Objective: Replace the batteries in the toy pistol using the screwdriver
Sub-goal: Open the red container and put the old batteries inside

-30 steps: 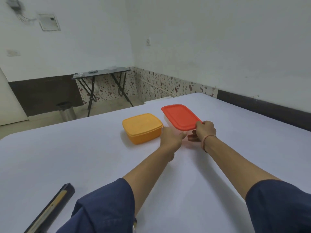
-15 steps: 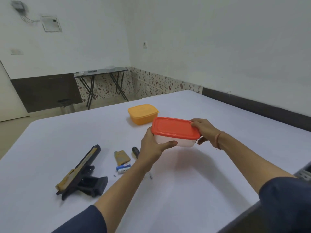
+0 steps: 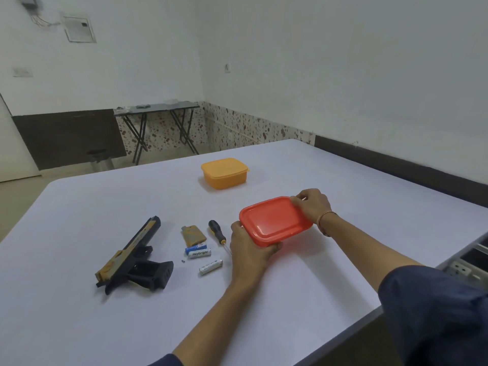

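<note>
Since half a second back, the red-lidded clear plastic box has come nearer and lower, now close over the white table, tilted so the lid faces the camera; whether its base touches the top, can't tell. View has dipped too, more of the table shows.

Left hand clamps the box's near-left corner, thumb on the lid edge, fingers curled underneath. Right hand grips the far-right corner, fingers curled over the lid rim. Orange thread band on the right wrist. Both sleeves dark blue.

Black and tan toy pistol lies on its side, left of the hands, muzzle pointing away, grip toward the box. Between pistol and left hand: tan battery cover, blue-and-white battery, white battery printed "Heybright", a silver battery a bit nearer with text too small to read, and a tiny dark screw. Black-and-yellow-handled screwdriver just beside the left hand; the hand hides its shaft tip.

Orange lidded plastic box sits shut, further back, well apart from the rest.

Beyond the table: black folding side table against a speckled skirting, white panel high on the wall.
</note>
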